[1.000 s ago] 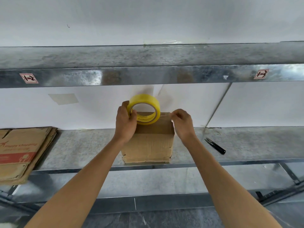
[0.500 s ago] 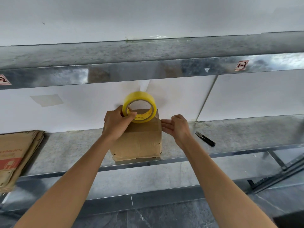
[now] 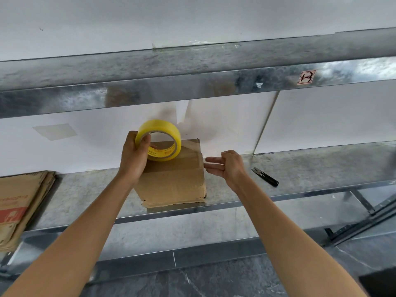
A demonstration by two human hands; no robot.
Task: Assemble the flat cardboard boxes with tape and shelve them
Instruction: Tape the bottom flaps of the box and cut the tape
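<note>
Head view. The assembled cardboard box [image 3: 173, 181] stands at centre frame on the middle metal shelf [image 3: 300, 166], near its front edge.

Change noted: a second ago the tape roll [image 3: 159, 127] sat low against the box top, and the right hand [image 3: 230, 168] was pinching at the top right corner. The roll is now raised and tilted. A clear strip of tape [image 3: 190, 146] runs from it down to the box's upper right edge. The right hand has let go of that corner and dropped to the right side wall.

Judgement: the tape end looks anchored on the right side and the pull across the top seam is starting. Cutting and shelving are not yet done.

Left hand [image 3: 134, 159]: gripping the roll, thumb through the core, fingers wrapped round the outer band. The roll sits above the box's top left, and the hand covers the upper left corner.

Right hand: open and holding nothing. Its straight fingers [image 3: 214, 167] point left, with the tips at the box's right edge just below the strip. Whether they actually touch cannot be confirmed.

Also present: black snips [image 3: 265, 179] on the shelf at right, well apart from the box, and a stack of flat cartons [image 3: 19, 204] at the left edge.
</note>
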